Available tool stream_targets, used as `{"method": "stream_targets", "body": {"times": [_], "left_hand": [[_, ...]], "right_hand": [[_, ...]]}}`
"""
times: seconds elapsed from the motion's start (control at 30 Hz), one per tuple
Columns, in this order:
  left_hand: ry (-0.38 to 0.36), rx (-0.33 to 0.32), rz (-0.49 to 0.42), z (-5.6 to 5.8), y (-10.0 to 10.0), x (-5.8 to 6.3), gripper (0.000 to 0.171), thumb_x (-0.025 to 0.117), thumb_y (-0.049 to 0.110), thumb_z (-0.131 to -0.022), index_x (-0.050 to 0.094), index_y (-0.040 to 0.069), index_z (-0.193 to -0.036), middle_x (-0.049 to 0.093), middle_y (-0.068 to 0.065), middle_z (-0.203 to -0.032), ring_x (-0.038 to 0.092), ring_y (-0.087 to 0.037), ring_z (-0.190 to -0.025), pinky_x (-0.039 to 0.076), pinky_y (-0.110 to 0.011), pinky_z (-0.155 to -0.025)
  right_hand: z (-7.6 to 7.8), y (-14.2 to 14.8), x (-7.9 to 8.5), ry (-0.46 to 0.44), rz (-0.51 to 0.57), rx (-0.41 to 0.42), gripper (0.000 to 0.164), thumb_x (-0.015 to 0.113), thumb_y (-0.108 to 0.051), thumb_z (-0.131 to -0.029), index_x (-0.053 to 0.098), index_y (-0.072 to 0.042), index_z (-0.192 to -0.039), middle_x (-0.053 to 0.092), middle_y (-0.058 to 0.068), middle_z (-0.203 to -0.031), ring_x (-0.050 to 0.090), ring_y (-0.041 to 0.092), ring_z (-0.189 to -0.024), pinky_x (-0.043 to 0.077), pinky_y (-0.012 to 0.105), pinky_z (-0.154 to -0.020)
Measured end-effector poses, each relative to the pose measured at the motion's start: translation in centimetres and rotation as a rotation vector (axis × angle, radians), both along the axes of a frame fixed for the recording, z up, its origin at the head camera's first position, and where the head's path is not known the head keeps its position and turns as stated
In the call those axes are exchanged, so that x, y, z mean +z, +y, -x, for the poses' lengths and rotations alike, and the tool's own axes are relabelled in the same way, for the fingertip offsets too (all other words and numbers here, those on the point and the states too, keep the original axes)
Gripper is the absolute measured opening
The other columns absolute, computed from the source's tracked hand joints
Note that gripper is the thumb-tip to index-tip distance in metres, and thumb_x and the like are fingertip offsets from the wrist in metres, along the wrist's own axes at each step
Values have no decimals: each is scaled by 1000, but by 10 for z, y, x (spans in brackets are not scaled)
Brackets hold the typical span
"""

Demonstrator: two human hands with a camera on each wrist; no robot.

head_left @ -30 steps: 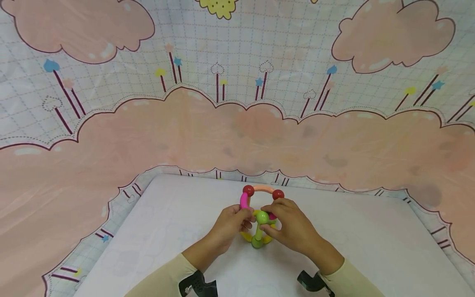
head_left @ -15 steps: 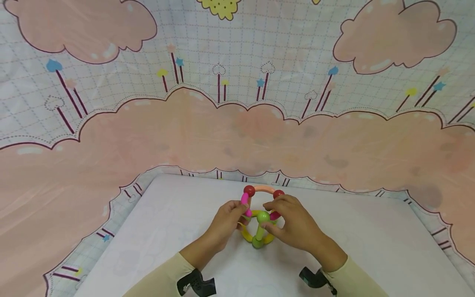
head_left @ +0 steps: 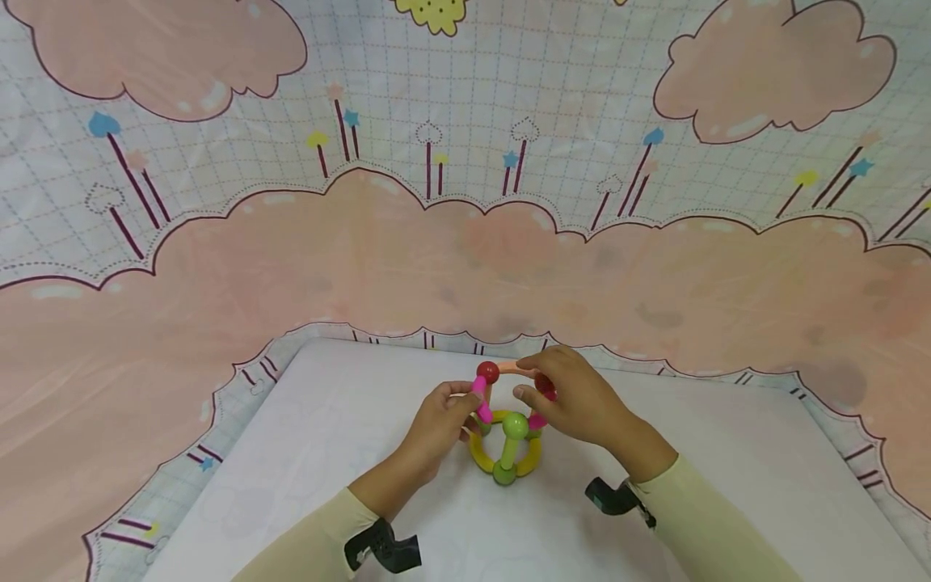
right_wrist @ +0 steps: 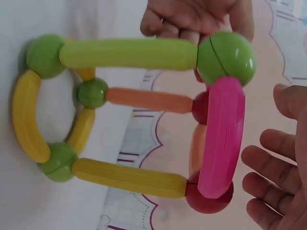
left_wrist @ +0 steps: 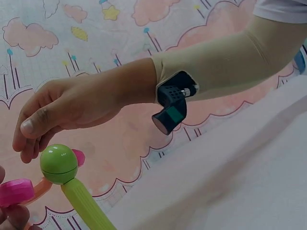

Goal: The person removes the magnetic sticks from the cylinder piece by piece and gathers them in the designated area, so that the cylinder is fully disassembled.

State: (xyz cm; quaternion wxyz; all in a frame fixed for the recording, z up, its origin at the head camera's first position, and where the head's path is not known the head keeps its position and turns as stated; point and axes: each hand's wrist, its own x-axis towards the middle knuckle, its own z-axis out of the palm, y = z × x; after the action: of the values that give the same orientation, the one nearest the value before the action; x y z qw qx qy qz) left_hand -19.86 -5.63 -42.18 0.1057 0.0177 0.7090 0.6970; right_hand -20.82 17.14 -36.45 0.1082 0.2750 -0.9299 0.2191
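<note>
Toy frame [head_left: 512, 449] on white table [head_left: 291, 485], cloud backdrop [head_left: 364, 267], left fingers [head_left: 464, 403] pinching rod [left_wrist: 18, 192], right fingers [head_left: 542, 360] apart

Head camera is facing forward-down from farthest, toy [head_left: 511, 453] at six o'clock. Left wrist camera [head_left: 396, 556] is facing across, right hand [left_wrist: 72, 103] at nine o'clock. Right wrist camera [head_left: 611, 495] is facing closest; wrist views are sharing the upper green ball [right_wrist: 235, 57].

plain beige sleeves [head_left: 716, 521], white outer sleeve [left_wrist: 283, 10], black wrist-worn cameras [head_left: 609, 497], dark green patch [left_wrist: 176, 114] on one
</note>
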Motion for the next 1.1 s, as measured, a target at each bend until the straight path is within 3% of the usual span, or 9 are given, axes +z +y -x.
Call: {"method": "stream_targets", "body": {"times": [0.13, 0.3, 0.47, 0.63, 0.9, 1.1], "left_hand": [[-12, 1, 6, 2, 0, 1, 45, 63, 31, -102, 51, 3, -135, 72, -8, -93, 64, -26, -85, 54, -41, -81], [1, -1, 22, 2, 0, 1, 46, 68, 28, -99, 51, 3, -134, 73, -8, -97, 65, -27, -88, 54, -41, -82], [44, -6, 69, 3, -1, -2, 44, 71, 24, -98, 53, 4, -133, 71, -9, -99, 65, -26, -90, 54, -42, -86], [102, 3, 126, 4, -3, -6, 40, 72, 19, -97, 56, 3, -129, 67, -10, -100, 62, -23, -88, 56, -37, -85], [177, 21, 219, 7, -7, -9, 36, 78, 16, -91, 62, 3, -120, 63, -9, -103, 59, -23, -88, 56, -31, -76], [221, 22, 273, 9, -11, -11, 33, 80, 17, -90, 64, 4, -116, 64, -7, -103, 57, -22, -86, 54, -30, -72]], "right_hand": [[8, -2, 3, -38, -20, 0, 48, 77, -37, -92, 68, -11, -131, 67, -2, -105, 52, 16, -93, 53, 28, -70], [13, -5, 5, -68, -34, -8, 50, 76, -40, -93, 67, -13, -133, 69, 0, -115, 54, 20, -98, 53, 28, -73], [15, -6, 2, -90, -55, -22, 51, 76, -43, -92, 67, -16, -134, 68, -2, -112, 55, 20, -96, 53, 30, -75], [14, -6, -1, -93, -58, -27, 50, 76, -43, -92, 68, -16, -134, 68, -2, -119, 56, 18, -103, 56, 36, -85], [9, -1, -4, -80, -42, -11, 47, 79, -37, -91, 68, -14, -130, 59, -3, -96, 50, 16, -92, 52, 28, -69], [3, 6, -10, -51, -19, -10, 42, 79, -34, -91, 69, -15, -128, 62, -4, -106, 53, 18, -106, 57, 36, -82]]}}
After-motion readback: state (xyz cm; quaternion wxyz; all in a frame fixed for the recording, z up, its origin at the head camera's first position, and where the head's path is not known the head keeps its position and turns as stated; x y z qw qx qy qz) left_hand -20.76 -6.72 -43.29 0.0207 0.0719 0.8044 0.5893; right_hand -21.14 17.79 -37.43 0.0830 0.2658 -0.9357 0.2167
